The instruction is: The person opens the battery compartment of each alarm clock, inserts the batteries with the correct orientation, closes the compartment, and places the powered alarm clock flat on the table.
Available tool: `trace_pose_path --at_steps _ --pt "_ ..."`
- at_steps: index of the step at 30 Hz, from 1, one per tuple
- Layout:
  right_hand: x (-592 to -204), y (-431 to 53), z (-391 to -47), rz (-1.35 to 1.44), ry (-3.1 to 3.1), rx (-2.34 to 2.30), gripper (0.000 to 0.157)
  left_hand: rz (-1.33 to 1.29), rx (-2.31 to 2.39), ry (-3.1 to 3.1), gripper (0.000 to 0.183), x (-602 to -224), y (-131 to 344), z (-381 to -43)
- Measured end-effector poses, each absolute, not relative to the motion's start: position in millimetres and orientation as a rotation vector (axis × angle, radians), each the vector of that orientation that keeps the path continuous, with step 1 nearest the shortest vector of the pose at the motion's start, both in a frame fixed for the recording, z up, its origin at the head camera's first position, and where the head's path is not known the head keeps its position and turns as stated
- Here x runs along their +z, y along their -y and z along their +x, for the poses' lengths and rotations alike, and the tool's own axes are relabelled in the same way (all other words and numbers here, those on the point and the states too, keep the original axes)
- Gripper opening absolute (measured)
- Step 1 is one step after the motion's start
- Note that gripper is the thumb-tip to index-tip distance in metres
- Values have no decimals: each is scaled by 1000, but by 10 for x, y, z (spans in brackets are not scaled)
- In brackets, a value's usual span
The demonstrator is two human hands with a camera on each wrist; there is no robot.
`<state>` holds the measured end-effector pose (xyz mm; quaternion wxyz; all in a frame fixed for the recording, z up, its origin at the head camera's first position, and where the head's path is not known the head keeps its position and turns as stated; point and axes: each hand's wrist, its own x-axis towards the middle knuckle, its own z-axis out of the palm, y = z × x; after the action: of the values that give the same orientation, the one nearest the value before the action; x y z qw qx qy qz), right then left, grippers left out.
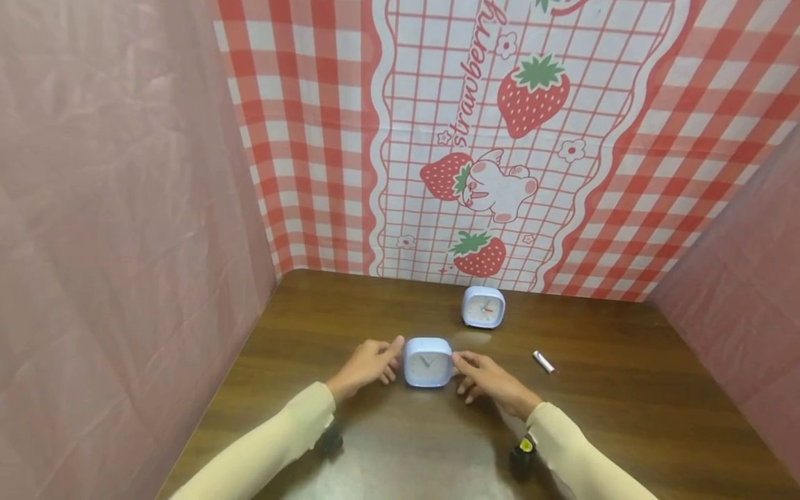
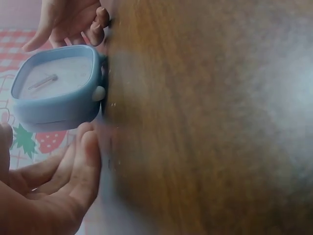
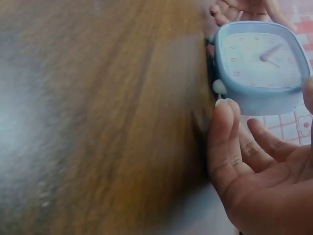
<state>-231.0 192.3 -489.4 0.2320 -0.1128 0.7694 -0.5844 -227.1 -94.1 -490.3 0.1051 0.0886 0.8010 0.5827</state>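
Note:
A light blue alarm clock (image 1: 428,362) with rounded corners stands upright on the brown table, its white face towards me. My left hand (image 1: 370,364) is beside its left side, thumb pointing up along it and fingers loosely bent. At the other side is my right hand (image 1: 490,380), with thumb and index fingertips right at the casing. In the left wrist view, the left fingertips (image 2: 88,134) lie close to the clock (image 2: 58,105). The right wrist view shows the right fingertips (image 3: 226,110) just by a small white foot under the clock (image 3: 264,95).
Behind and slightly right stands a second light blue alarm clock (image 1: 483,307), near the table's back edge. A small silver-white cylinder (image 1: 543,362), like a battery, lies to the right. A strawberry-print checked cloth (image 1: 475,173) hangs behind the table, with pink cloth (image 1: 125,208) at the sides.

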Motion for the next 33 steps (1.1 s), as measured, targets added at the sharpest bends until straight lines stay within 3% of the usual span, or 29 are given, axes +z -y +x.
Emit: trace_pose_path --at_steps 9,23,33 --pt "-4819 -1847 -2332 -207 -2114 -1613 70 286 1568 -2321 80 -4859 897 -2260" --pt "-4814 -1890 -2317 -186 -1993 -1669 50 338 1688 -2097 66 -4881 954 -2247" --pt "-4845 -1982 -2275 -318 -1959 -1663 63 416 1735 -2030 56 -4861 1028 -2205"
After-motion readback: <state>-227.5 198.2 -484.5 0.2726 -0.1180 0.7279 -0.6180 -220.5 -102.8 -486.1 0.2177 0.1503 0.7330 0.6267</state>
